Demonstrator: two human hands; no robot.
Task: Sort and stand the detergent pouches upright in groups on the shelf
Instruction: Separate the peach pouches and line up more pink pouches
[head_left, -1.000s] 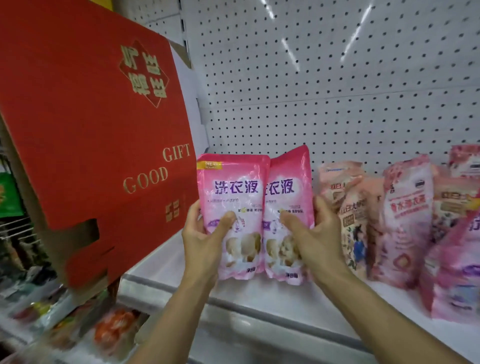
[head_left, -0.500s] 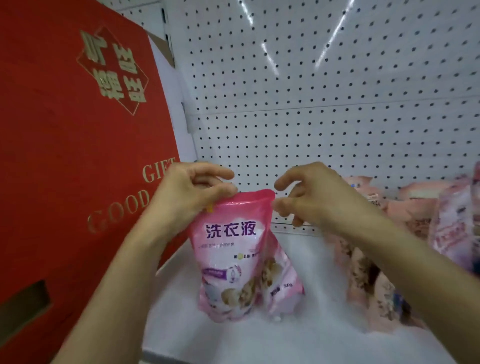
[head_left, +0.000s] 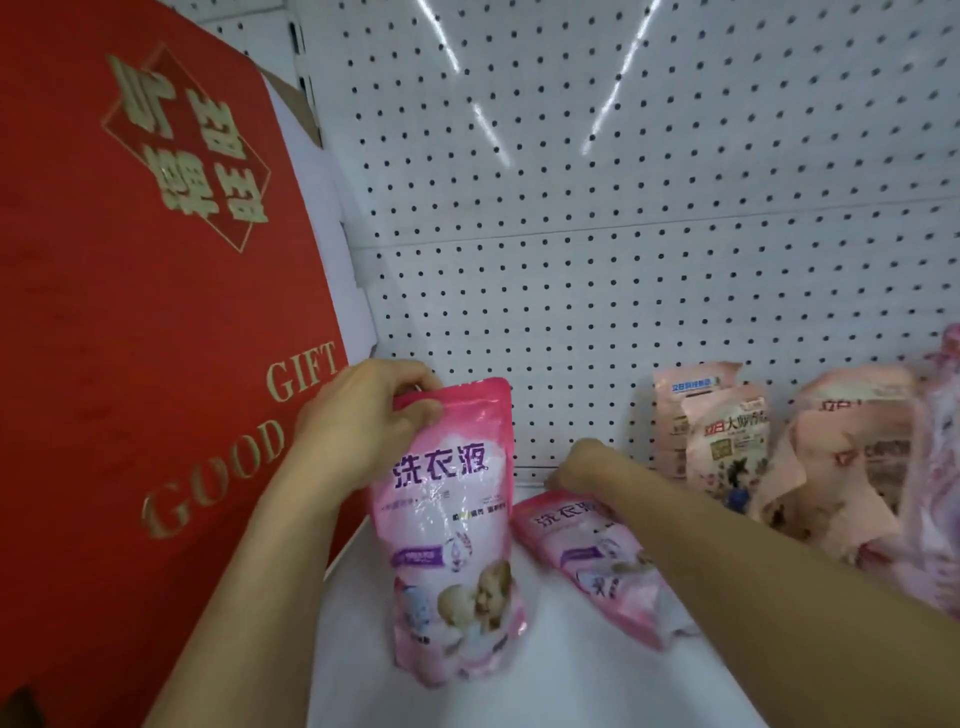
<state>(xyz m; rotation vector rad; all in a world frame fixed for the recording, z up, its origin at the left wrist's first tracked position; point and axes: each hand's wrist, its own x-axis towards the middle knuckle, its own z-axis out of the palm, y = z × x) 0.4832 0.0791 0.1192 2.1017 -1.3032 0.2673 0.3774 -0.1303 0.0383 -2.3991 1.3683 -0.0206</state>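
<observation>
Left hand (head_left: 363, 415) pinches top seam of pink pouch (head_left: 449, 530), fingers closed on it, keeping it upright on white shelf (head_left: 545, 686) beside red gift box (head_left: 145, 291). Right hand (head_left: 582, 467) closed around top of 2nd pink pouch (head_left: 597, 561), which lies tilted flat, probably to raise it next to same kind. Peach pouches (head_left: 727, 441) stand apart at right, near pegboard (head_left: 623, 208), as separate group.
</observation>
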